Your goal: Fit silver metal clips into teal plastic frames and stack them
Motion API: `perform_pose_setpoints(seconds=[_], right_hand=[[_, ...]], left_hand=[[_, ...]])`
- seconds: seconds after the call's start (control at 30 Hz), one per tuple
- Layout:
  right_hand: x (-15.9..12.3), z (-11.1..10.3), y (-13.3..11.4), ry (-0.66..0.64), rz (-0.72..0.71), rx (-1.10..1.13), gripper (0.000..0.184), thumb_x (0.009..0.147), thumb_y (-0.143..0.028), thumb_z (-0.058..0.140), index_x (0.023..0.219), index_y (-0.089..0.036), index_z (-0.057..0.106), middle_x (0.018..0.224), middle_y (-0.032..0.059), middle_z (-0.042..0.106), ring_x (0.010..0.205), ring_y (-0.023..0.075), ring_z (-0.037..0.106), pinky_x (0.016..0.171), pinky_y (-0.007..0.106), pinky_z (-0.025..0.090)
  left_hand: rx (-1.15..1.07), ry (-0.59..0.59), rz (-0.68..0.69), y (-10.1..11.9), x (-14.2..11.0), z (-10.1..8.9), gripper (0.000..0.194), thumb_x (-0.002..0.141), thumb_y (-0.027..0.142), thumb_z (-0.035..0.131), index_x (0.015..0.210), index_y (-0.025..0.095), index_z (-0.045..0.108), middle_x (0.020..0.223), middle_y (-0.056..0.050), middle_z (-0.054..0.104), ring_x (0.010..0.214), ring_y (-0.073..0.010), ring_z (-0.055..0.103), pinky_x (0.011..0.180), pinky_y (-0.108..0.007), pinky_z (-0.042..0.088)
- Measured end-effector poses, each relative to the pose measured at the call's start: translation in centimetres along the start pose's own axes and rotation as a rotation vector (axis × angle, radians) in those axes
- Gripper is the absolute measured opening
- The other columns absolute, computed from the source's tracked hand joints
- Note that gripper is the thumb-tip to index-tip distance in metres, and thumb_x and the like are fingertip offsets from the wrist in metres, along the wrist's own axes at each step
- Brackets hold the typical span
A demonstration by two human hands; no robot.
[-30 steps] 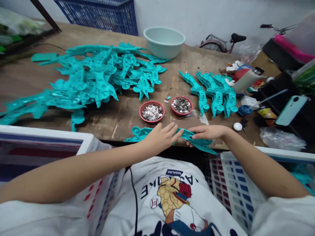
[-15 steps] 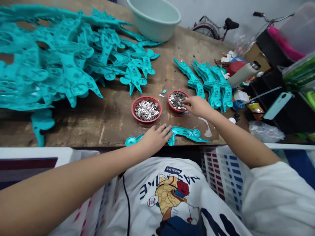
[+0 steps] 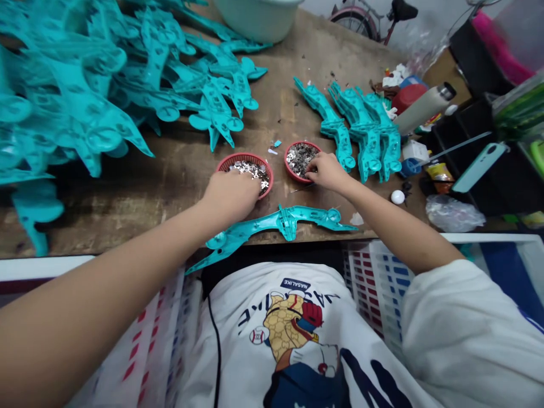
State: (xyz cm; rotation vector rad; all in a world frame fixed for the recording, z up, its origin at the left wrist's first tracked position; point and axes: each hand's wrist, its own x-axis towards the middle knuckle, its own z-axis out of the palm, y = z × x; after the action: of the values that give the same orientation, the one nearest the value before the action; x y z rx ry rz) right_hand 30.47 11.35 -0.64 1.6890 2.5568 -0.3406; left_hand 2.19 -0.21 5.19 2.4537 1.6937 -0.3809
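Note:
Two small red baskets of shiny metal pieces stand side by side on the wooden table [image 3: 170, 170]. My left hand [image 3: 232, 192] reaches into the left basket [image 3: 246, 167], fingers curled down among the pieces. Over the right basket [image 3: 300, 158] my right hand [image 3: 325, 170] has its fingertips pinched in the pieces. What either hand holds is hidden. A long teal plastic part [image 3: 276, 224] lies free along the table's near edge, just below both hands.
A big heap of teal plastic parts [image 3: 85, 96] fills the left of the table. A neat row of the same parts [image 3: 361, 130] lies right of the baskets. A pale green basin [image 3: 259, 17], a bottle [image 3: 420, 107], a phone [image 3: 478, 167] and white crates [image 3: 382, 277] surround the spot.
Both hands let go of the teal part at the table's edge. My right hand went to the right basket first, then my left hand moved up into the left basket. The view tilted down.

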Motion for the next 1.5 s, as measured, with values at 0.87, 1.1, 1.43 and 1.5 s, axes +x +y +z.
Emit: perform_pose_setpoints(seconds=[0.87, 1.1, 1.43, 1.5], right_hand=[[-8.5, -3.1, 3.0, 0.139, -0.191, 0.457, 0.026, 0.105, -0.036, 0.077, 0.112, -0.014, 0.089, 0.103, 0.0054, 0.084, 0.106, 0.0254, 0.079, 0.104, 0.042, 0.059], [-7.6, -3.0, 3.7, -0.011, -0.338, 0.268, 0.031, 0.105, -0.019, 0.067, 0.121, -0.023, 0.094, 0.119, 0.0076, 0.089, 0.112, 0.0285, 0.079, 0.099, 0.04, 0.057], [-7.9, -1.7, 1.4, -0.226, -0.624, 0.196, 0.021, 0.109, -0.021, 0.07, 0.116, -0.016, 0.089, 0.103, 0.0054, 0.086, 0.09, 0.0197, 0.07, 0.088, 0.034, 0.05], [-7.6, -1.0, 1.7, -0.228, -0.692, 0.177, 0.027, 0.114, -0.024, 0.064, 0.125, -0.018, 0.089, 0.113, 0.0064, 0.087, 0.1, 0.0223, 0.072, 0.097, 0.038, 0.051]], left_hand=[[0.167, 0.284, 0.06, -0.3, 0.1, 0.7, 0.034, 0.117, 0.035, 0.046, 0.108, 0.016, 0.073, 0.123, -0.015, 0.083, 0.116, -0.0307, 0.078, 0.082, -0.038, 0.057], [-0.119, 0.237, 0.784, 1.9, -0.2, 3.9, 0.026, 0.116, 0.027, 0.053, 0.112, 0.018, 0.077, 0.158, -0.017, 0.077, 0.154, -0.036, 0.07, 0.125, -0.056, 0.064], [-0.189, 0.041, 0.855, 2.0, 0.1, 4.7, 0.019, 0.11, 0.023, 0.058, 0.107, 0.02, 0.076, 0.149, -0.017, 0.083, 0.129, -0.0314, 0.084, 0.114, -0.048, 0.068], [-0.219, 0.03, 0.836, 1.5, 0.3, 4.5, 0.02, 0.109, 0.024, 0.056, 0.105, 0.021, 0.075, 0.146, -0.016, 0.083, 0.126, -0.031, 0.084, 0.11, -0.046, 0.069]])
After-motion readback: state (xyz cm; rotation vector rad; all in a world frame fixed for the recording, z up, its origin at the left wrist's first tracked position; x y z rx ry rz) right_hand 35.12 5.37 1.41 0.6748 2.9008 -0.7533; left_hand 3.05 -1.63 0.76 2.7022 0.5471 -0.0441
